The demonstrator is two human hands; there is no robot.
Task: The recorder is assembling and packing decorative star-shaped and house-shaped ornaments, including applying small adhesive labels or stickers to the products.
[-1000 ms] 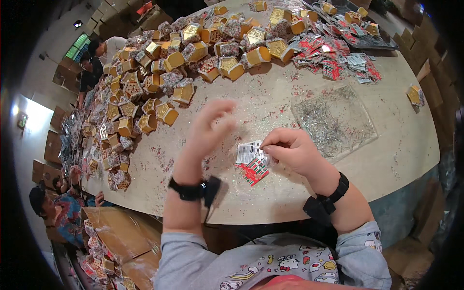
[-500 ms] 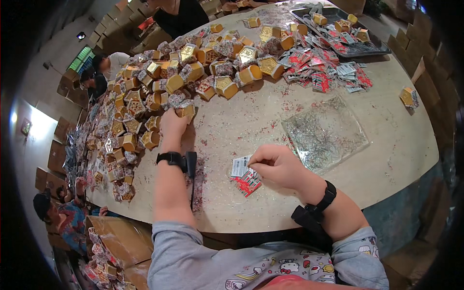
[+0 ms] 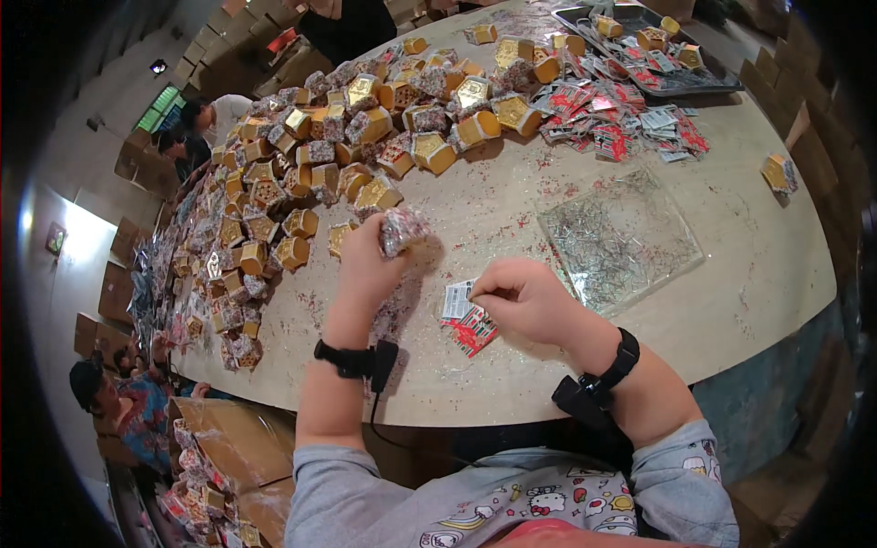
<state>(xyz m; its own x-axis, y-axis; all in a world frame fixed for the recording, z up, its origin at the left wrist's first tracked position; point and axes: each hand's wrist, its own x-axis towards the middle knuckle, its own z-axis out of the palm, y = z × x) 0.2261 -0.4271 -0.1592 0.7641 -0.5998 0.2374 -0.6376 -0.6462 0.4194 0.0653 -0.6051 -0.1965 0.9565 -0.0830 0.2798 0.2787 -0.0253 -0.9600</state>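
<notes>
My left hand (image 3: pixel 365 265) is closed around a small house-shaped ornament (image 3: pixel 404 232) with a pink-and-white glittery coating, lifted off the table. To its right, my right hand (image 3: pixel 525 297) pinches thumb and forefinger together; whatever is between them is too small to make out. Just under those fingertips lie a few red-and-white printed tags (image 3: pixel 471 327), flat on the wood. A big heap of gold ornaments with glittery sides (image 3: pixel 301 173) spreads beyond and left of my left hand. A shallow clear tray (image 3: pixel 678 269), scattered with thin metal pins, sits right of my right hand.
Many more printed tags (image 3: pixel 603 114) are piled at the far right, against a dark tray (image 3: pixel 699 89) holding tags and ornaments. One lone ornament (image 3: pixel 778 173) stands near the right edge. Glitter crumbs dot the tabletop (image 3: pixel 512 393). An open carton (image 3: pixel 242 447) of ornaments is at lower left; other people sit around.
My left hand has come away from the heap, moving right and nearer with an ornament in its grasp. My right hand stays pinched over the tags, almost unmoved.
</notes>
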